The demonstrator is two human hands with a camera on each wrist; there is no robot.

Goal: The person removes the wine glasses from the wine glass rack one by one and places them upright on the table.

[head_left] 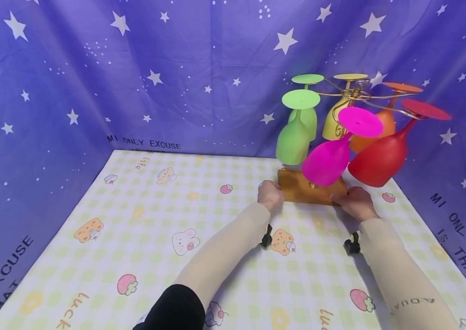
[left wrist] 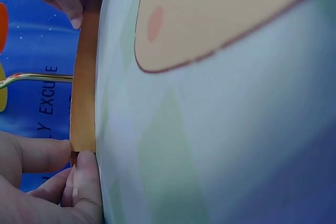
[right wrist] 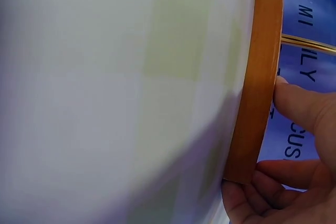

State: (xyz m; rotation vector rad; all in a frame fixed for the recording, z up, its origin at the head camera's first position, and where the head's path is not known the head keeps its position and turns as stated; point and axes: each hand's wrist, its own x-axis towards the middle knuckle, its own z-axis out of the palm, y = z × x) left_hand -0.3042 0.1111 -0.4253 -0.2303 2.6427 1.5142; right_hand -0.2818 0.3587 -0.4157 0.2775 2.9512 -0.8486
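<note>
A metal goblet rack (head_left: 354, 95) with curved gold arms rises from a wooden base (head_left: 295, 185) at the back right of the table. Upside-down plastic goblets hang from it by their feet: a front green goblet (head_left: 292, 142), another green behind it, a yellow goblet (head_left: 334, 121), an orange goblet (head_left: 385, 121), a red goblet (head_left: 381, 158) and a magenta goblet (head_left: 325, 162). My left hand (head_left: 271, 195) grips the base's left end, thumb and fingers at its corner in the left wrist view. At the right end, my right hand (head_left: 358, 203) holds the base, thumb on top.
A checked cloth with cartoon prints covers the table (head_left: 154, 197). Purple star-patterned curtains (head_left: 212, 68) stand behind it and along both sides. The rack is close to the back edge, near the right-hand curtain.
</note>
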